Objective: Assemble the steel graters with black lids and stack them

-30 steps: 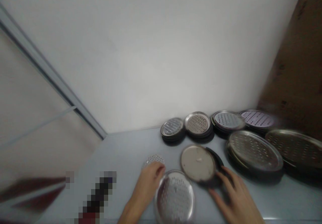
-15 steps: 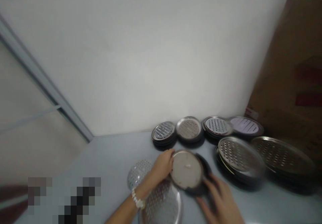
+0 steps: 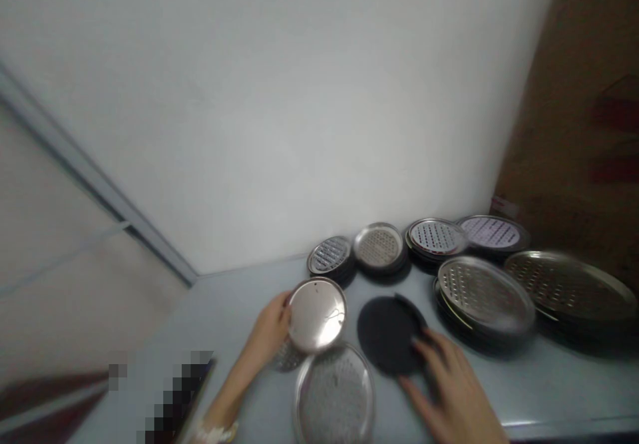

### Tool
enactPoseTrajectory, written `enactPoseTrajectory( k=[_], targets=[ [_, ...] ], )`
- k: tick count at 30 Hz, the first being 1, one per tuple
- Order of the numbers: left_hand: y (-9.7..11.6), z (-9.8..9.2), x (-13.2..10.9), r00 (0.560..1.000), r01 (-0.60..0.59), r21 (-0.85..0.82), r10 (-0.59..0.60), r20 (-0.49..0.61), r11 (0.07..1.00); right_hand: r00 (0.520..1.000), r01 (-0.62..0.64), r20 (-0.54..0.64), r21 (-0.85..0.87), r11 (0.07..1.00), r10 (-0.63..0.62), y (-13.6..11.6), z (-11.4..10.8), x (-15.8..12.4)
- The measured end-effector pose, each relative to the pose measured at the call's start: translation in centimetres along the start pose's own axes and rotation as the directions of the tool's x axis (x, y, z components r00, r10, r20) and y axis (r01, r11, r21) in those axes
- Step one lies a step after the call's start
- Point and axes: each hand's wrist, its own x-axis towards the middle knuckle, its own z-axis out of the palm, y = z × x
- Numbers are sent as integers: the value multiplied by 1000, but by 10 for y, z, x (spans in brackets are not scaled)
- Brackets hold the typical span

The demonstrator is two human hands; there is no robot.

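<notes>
My left hand is closed on the rim of a shiny round metal disc, held tilted over the table. Partly hidden beneath that disc lies a small round perforated grater disc. In front is a larger round metal grater plate, lying on the table. My right hand grips the right edge of a black round disc, thumb at the front and fingers over the far side. Another black edge shows behind it; blur hides whether they are separate pieces.
Along the white wall stand several stacks of round grater plates. Two larger stacks are on the right. A brown cardboard box rises behind them. A dark object, partly pixelated, lies at the lower left.
My left hand has lifted the metal disc off the black disc and moved it left, above the small grater disc. My right hand stays at the black disc, now uncovered.
</notes>
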Motion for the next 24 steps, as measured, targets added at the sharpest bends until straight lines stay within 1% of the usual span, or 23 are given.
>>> enactPoseTrajectory(
  k=[3, 7, 10, 12, 14, 15, 18, 20, 22, 24],
  targets=[
    [-18, -26, -18, 992, 102, -14, -103, -75, 995, 1000, -9, 2, 3, 1000, 9, -1, 0, 1],
    [-40, -62, -49, 951, 256, -73, -265, -162, 964, 1000, -19, 14, -8, 1000, 19, -1, -1, 0],
    [-48, -83, -74, 913, 325, -117, -344, -222, 938, 1000, -20, 17, -13, 1000, 20, 0, 0, -2],
    [-49, -90, -87, 883, 360, -130, -383, -271, 924, 1000, -8, 15, -8, 1000, 8, 2, 2, -3],
    [-49, -93, -98, 866, 378, -139, -403, -298, 915, 1000, 4, 7, -7, 1000, -4, 4, 3, -4],
    [-50, -92, -101, 864, 379, -143, -405, -298, 914, 1000, 9, 1, -9, 1000, -9, 5, 4, -4],
    [-54, -86, -108, 877, 368, -152, -397, -271, 917, 1000, 17, -10, -19, 1000, -17, 7, 6, -5],
    [-58, -81, -110, 885, 345, -140, -371, -280, 928, 1000, 23, -12, -30, 999, -24, 8, 6, -5],
    [-63, -77, -113, 892, 289, -73, -296, -342, 955, 999, 39, -12, -40, 998, -40, 9, 6, -5],
    [-66, -75, -116, 890, 198, 82, -144, -432, 977, 998, 59, -11, -48, 997, -59, 10, 6, -6]
  ],
)
